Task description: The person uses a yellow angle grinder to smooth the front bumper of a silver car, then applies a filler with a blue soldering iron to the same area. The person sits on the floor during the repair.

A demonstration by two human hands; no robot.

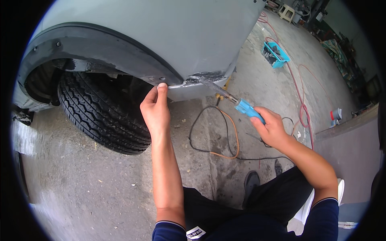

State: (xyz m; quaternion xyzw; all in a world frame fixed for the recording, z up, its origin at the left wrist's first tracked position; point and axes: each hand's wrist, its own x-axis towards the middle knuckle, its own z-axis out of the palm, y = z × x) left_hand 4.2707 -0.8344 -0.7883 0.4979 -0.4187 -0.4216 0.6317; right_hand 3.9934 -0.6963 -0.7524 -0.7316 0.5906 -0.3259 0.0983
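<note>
A pale grey-white car body panel [169, 36] is showing above a black arch trim [100, 44] and a black block-treaded tyre [100, 112]. The torch [249, 109] is showing a bright blue handle; an orange cable [235, 136] and a red hose [299, 92] are crossing grey concrete [80, 180].

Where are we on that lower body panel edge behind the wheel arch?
Done: paint is already off, a rough dark strip along the panel's lower edge. In hand: left hand presses the edge by the arch trim; right hand holds the blue-handled tool, tip at the strip. Left: the strip is bare and unpainted.
</note>
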